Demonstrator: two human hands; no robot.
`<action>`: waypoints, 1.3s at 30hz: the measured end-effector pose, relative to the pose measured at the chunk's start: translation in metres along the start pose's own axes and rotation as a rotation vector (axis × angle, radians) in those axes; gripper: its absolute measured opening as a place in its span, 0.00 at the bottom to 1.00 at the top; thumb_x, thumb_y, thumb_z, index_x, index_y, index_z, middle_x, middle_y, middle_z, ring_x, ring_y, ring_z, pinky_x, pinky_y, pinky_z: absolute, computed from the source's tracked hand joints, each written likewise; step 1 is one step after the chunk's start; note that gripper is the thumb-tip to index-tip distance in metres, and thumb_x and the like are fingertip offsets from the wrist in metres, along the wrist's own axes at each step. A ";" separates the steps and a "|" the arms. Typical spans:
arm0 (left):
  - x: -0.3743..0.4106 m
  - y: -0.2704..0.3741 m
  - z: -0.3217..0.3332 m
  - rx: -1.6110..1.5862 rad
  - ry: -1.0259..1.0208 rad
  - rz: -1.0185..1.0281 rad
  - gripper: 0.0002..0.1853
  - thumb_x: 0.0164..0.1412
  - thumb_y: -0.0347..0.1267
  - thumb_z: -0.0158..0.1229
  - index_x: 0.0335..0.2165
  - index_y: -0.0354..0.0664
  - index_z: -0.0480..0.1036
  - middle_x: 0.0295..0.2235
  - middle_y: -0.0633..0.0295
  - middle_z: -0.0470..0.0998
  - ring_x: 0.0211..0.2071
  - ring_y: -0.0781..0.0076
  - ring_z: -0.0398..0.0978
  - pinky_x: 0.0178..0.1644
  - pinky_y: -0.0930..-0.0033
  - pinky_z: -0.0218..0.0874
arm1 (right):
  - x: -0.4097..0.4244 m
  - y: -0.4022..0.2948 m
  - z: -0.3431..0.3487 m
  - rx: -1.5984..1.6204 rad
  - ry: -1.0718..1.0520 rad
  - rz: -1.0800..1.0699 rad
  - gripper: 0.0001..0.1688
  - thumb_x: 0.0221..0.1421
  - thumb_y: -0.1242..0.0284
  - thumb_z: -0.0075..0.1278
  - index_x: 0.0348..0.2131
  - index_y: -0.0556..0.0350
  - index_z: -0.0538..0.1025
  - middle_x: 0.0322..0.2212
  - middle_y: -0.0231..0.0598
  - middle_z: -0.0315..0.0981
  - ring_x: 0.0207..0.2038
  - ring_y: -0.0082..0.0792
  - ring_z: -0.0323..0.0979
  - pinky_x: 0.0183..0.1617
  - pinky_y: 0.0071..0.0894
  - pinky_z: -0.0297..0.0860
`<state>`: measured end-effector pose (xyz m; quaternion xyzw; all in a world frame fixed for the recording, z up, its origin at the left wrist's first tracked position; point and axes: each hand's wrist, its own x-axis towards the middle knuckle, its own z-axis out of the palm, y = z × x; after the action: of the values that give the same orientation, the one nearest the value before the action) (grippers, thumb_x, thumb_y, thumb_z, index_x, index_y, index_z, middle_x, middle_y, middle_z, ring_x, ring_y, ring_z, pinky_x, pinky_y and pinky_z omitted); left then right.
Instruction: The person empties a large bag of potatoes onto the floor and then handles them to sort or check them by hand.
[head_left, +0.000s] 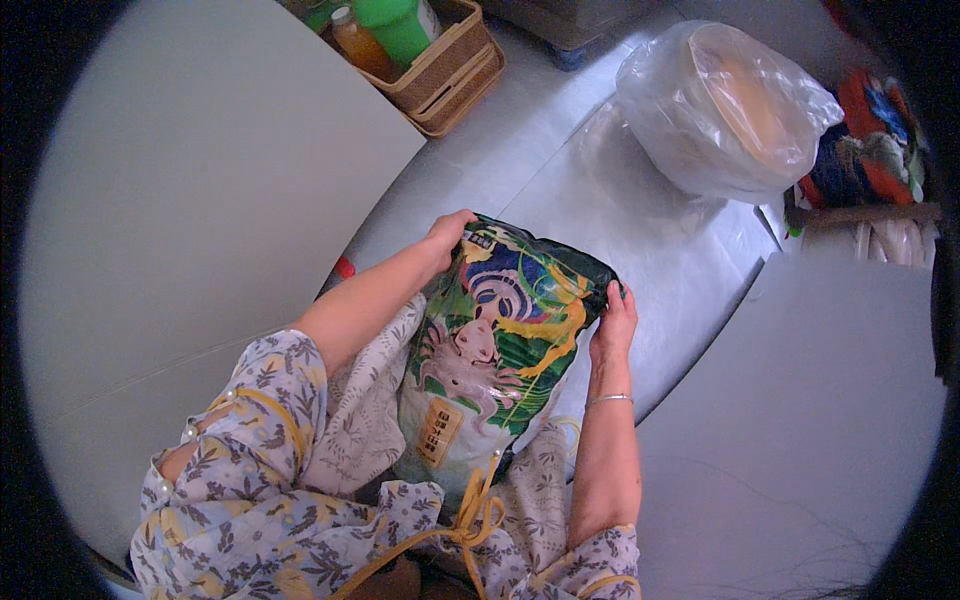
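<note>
A filled plastic bag (517, 330) with a dark green, blue and yellow printed picture lies in front of my body. The print appears upside down to me, and a label with writing sits at the near end. My left hand (450, 234) grips its far left corner. On the far right corner, my right hand (615, 319) holds the edge between thumb and fingers, a thin bracelet (609, 399) around that wrist. The bag's near end reaches my floral clothing, where a yellow tie (472, 525) hangs over it.
Ahead to the right, a round container (727, 112) is wrapped in clear plastic on the grey floor (555, 176). A brown woven basket (457, 71) holds bottles. Pale panels (210, 172) flank me on the left and right (780, 390). Colourful items (870, 150) fill a shelf at far right.
</note>
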<state>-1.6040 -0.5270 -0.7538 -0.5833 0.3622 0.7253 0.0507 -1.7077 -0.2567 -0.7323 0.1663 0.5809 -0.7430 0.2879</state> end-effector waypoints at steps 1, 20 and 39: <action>0.000 0.002 0.001 -0.029 0.004 0.004 0.13 0.50 0.37 0.51 0.27 0.35 0.69 0.24 0.56 0.73 0.24 0.65 0.72 0.30 0.62 0.66 | -0.001 0.001 0.000 0.021 -0.010 -0.004 0.15 0.55 0.70 0.48 0.41 0.60 0.69 0.33 0.32 0.71 0.37 0.24 0.66 0.42 0.25 0.63; -0.020 0.034 0.018 -0.056 -0.208 0.214 0.09 0.60 0.31 0.43 0.28 0.40 0.69 0.24 0.69 0.70 0.26 0.82 0.66 0.31 0.77 0.60 | -0.019 -0.054 0.055 -0.306 0.179 -0.252 0.10 0.58 0.71 0.38 0.25 0.57 0.63 0.22 0.26 0.57 0.27 0.17 0.53 0.31 0.17 0.54; -0.112 0.048 -0.052 1.540 -0.542 0.833 0.12 0.49 0.31 0.44 0.31 0.35 0.70 0.31 0.43 0.74 0.36 0.44 0.71 0.40 0.54 0.62 | -0.129 -0.115 0.056 -1.647 -0.515 -0.195 0.19 0.55 0.64 0.38 0.31 0.63 0.72 0.31 0.54 0.71 0.36 0.51 0.70 0.41 0.44 0.65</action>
<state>-1.5511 -0.5537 -0.6357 -0.0202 0.9024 0.3551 0.2432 -1.6739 -0.2616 -0.5545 -0.3189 0.8622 -0.1221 0.3742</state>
